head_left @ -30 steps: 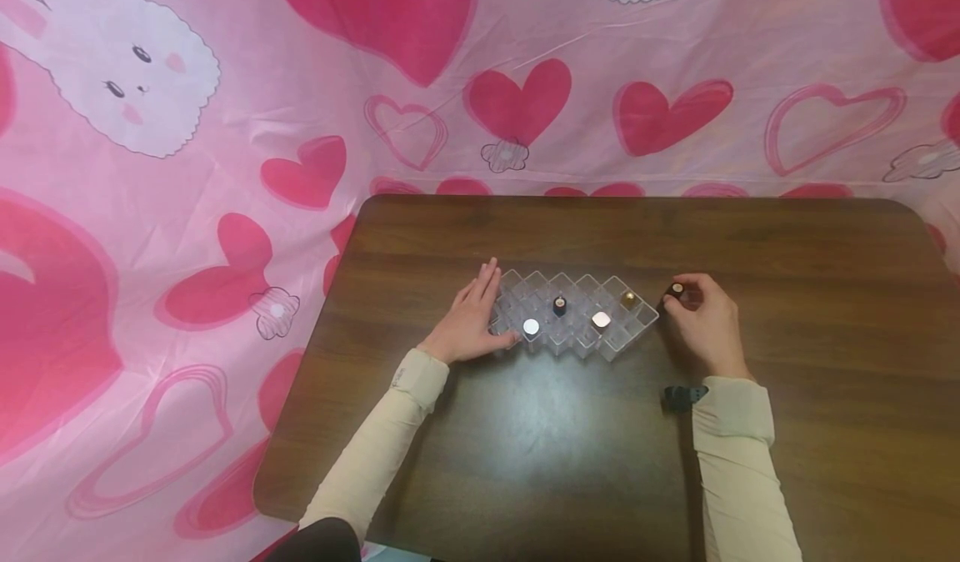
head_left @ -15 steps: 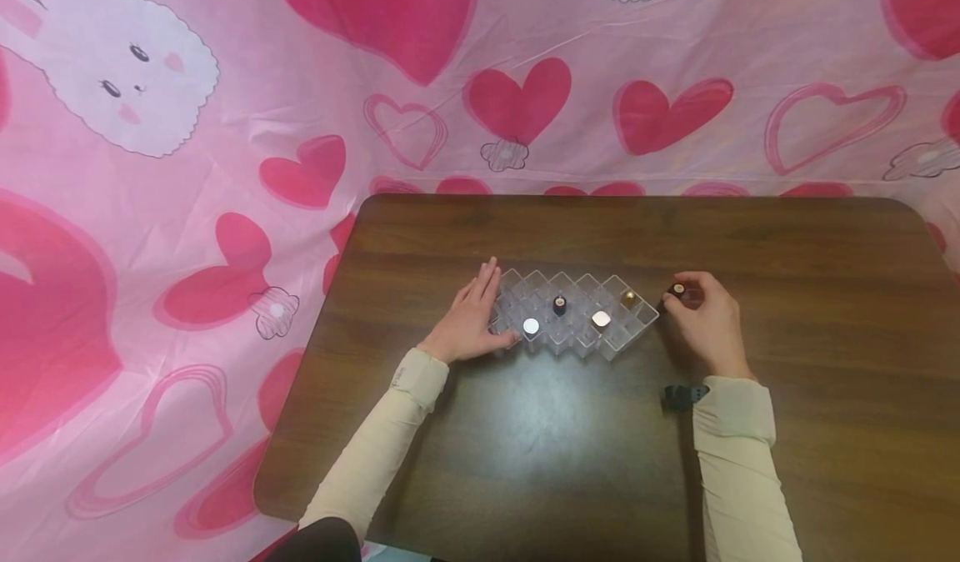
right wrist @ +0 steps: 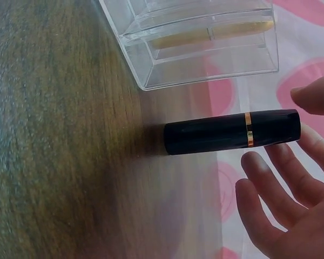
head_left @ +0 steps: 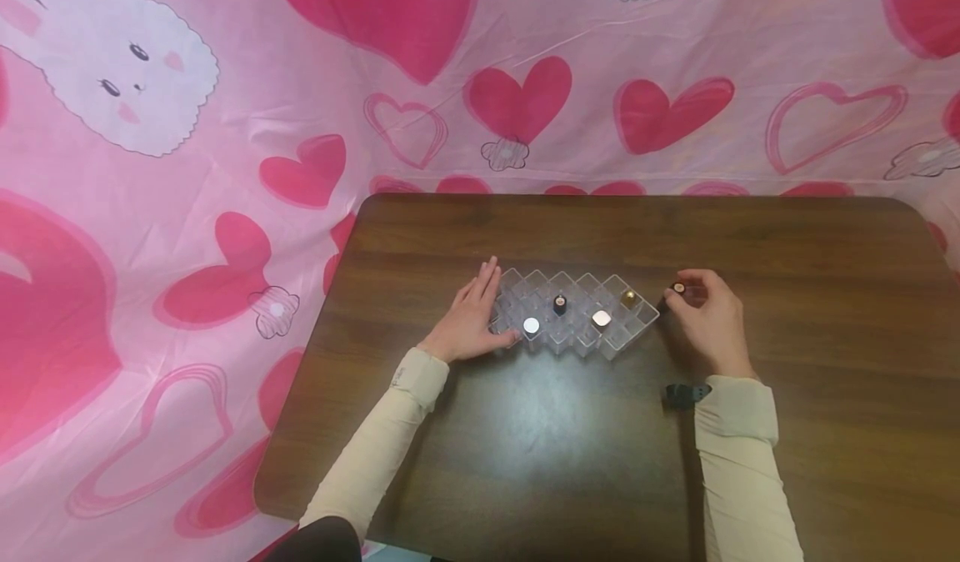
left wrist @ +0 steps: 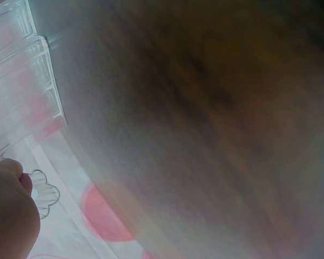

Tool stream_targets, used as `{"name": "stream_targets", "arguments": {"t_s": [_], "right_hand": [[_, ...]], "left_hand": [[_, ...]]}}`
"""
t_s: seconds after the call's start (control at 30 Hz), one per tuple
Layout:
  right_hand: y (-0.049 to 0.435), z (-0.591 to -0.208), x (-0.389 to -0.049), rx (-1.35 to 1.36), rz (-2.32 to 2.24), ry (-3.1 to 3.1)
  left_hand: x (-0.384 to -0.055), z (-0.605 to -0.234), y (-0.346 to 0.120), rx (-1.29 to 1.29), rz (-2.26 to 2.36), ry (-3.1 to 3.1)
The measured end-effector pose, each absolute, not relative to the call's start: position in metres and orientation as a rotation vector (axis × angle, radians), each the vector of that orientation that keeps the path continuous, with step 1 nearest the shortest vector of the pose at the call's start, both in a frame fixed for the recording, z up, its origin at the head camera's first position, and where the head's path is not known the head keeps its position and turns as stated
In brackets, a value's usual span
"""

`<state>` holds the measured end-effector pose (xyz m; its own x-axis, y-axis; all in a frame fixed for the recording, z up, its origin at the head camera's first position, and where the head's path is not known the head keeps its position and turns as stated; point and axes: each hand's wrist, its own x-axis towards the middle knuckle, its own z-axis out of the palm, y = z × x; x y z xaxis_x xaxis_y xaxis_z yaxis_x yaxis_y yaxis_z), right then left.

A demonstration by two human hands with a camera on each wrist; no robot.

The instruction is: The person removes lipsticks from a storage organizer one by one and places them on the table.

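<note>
My right hand [head_left: 708, 320] hovers with fingers spread, just beside the black lipstick [right wrist: 232, 131] standing right of the clear organizer [head_left: 573, 316]. My left hand [head_left: 471, 322] rests flat against the organizer's left side.

Head view bright, even overhead light; pale glare patch on surface [head_left: 551, 395] below organizer [head_left: 573, 322]; edges bowed; left wrist view badly blurred, washed out; right wrist view sharp on lipstick [right wrist: 232, 131], soft shadow beneath.
</note>
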<state>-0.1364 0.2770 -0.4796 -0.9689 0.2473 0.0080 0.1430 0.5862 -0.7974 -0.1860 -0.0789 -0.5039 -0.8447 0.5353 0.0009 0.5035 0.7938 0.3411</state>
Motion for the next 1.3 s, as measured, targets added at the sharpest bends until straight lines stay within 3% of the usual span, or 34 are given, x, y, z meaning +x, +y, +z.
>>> {"name": "stream_targets", "arguments": {"t_s": [0.63, 1.03, 1.3], "right_hand": [[0.262, -0.46, -0.141, -0.432, 1.239, -2.418], [0.235, -0.445, -0.14, -0.173, 1.28, -2.374], [0.213, -0.443, -0.139, 0.156, 1.35, -2.477]], "left_hand": [[-0.186, -0.505, -0.078, 0.823, 0.5, 2.883], [-0.186, -0.504, -0.078, 0.832, 0.496, 2.888], [-0.186, -0.503, -0.078, 0.831, 0.481, 2.883]]}}
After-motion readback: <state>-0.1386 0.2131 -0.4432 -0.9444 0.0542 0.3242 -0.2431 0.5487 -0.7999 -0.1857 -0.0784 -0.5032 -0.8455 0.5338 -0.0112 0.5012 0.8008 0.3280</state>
